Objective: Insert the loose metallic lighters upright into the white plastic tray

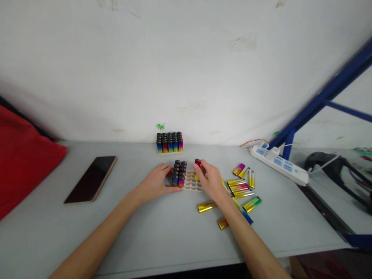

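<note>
Upright lighters (pixel 178 173) with black tops stand in two rows in the left part of a pale tray with holes (pixel 191 182). My left hand (pixel 155 181) is curled round the tray's left end, thumb along the front and fingers at the back. Between the thumb and fingers of my right hand (pixel 212 179) is a red and yellow lighter (pixel 198 162), held upright over the tray's right part. Its lower end is partly hidden by the fingers. Right of the tray, several shiny lighters (pixel 240 190) lie loose on their sides, some behind my right forearm.
A filled block of upright lighters (pixel 170 143) stands near the wall. On the left lie a dark-screened phone (pixel 91 180) and a red cloth or bag (pixel 23 155). A white power strip (pixel 279 162) with cables and a blue metal frame (pixel 314 102) are at the right.
</note>
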Tool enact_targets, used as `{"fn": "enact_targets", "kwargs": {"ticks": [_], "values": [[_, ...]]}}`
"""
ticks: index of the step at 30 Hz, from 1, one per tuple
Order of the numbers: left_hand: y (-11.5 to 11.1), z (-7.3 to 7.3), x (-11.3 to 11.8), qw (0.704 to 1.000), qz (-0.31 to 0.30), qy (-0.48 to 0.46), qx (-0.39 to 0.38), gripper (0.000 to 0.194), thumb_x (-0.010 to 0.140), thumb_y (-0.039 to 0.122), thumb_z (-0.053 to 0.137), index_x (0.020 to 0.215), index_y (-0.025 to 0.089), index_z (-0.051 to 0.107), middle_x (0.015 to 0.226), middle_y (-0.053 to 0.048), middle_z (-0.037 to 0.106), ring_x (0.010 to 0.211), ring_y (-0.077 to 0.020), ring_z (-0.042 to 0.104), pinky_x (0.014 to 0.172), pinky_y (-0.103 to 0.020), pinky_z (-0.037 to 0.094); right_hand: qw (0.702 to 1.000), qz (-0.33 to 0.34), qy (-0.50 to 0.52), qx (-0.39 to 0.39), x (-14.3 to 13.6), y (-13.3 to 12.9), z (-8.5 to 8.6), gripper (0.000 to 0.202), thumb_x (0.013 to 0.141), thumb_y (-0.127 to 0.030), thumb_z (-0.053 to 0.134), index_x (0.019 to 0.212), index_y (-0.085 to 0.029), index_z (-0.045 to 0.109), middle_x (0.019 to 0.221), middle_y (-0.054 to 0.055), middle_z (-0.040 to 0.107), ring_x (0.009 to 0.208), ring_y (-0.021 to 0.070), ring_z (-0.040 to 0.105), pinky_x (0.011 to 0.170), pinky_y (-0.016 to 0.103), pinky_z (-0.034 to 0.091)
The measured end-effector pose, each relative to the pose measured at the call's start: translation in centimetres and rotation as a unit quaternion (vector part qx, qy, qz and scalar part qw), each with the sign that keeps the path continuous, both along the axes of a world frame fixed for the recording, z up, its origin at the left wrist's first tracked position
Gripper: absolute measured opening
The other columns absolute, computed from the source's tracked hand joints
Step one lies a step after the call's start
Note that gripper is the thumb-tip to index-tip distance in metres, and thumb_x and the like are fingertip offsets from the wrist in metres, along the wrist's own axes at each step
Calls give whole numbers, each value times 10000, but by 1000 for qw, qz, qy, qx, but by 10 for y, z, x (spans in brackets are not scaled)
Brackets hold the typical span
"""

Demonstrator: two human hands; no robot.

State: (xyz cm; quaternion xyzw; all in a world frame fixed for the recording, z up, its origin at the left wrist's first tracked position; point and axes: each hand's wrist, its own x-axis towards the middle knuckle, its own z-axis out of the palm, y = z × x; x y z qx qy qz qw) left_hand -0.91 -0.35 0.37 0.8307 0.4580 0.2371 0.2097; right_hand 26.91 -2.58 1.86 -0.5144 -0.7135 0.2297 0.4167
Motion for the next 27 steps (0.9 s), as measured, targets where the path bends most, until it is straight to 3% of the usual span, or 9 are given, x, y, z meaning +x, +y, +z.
{"fn": "enact_targets", "kwargs": {"ticks": [2, 8, 12, 14, 18, 23, 27], "values": [[0, 0, 0, 1000, 0, 8, -1, 620, 826, 776, 1021, 1091, 243, 849, 1168, -129, 867, 1100, -392, 810, 1012, -482, 671, 1000, -1, -17, -15, 2, 1, -3, 420, 1233, -601, 570, 948, -298, 627, 810, 16, 703, 784, 251, 680, 790, 354, 529], [-1, 0, 0, 1000, 2, 16, -3, 602, 815, 743, 1035, 1116, 253, 855, 1205, -132, 871, 1138, -408, 811, 1068, -511, 670, 994, 40, -105, -11, -1, 9, -17, 262, 1256, -426, 635, 1037, -284, 657, 973, 72, 800, 910, 280, 747, 868, 365, 577], [-2, 1, 1, 1000, 6, 19, -4, 579, 818, 734, 1031, 1076, 252, 839, 1175, -129, 863, 1108, -397, 805, 1037, -505, 676, 984, 45, -168, 31, 2, 18, -20, 188, 1248, -348, 677, 1078, -269, 686, 1146, 130, 813, 1102, 318, 764, 1010, 421, 614], [-2, 1, 1, 1000, 11, 23, -7, 580, 807, 719, 1042, 1071, 246, 836, 1173, -136, 860, 1110, -402, 805, 1037, -511, 675, 984, 53, -169, 35, 5, 21, -19, 151, 1244, -302, 686, 1098, -263, 693, 1199, 134, 810, 1143, 314, 765, 1040, 423, 617], [-2, 1, 2, 1000, 11, 18, -8, 560, 816, 702, 1038, 1087, 257, 835, 1216, -142, 867, 1154, -413, 810, 1077, -524, 671, 981, 79, -175, -2, 3, 22, -17, 120, 1225, -241, 726, 1109, -254, 699, 1119, 87, 804, 1029, 275, 758, 950, 374, 605], [-1, 1, 1, 1000, 7, 18, -5, 552, 828, 714, 1025, 1071, 260, 826, 1209, -139, 873, 1152, -412, 814, 1087, -529, 672, 975, 66, -212, -24, 0, 15, -8, 61, 1188, -253, 811, 1211, -217, 768, 1218, 132, 832, 1099, 291, 788, 993, 397, 614], [0, 2, 1, 1000, 6, 18, 1, 585, 835, 750, 1016, 1092, 256, 836, 1198, -137, 871, 1148, -407, 818, 1059, -511, 679, 985, 58, -163, -8, 28, 0, 10, 265, 1159, -277, 839, 1417, -245, 792, 1298, 123, 861, 1196, 301, 822, 1097, 447, 642]]}}
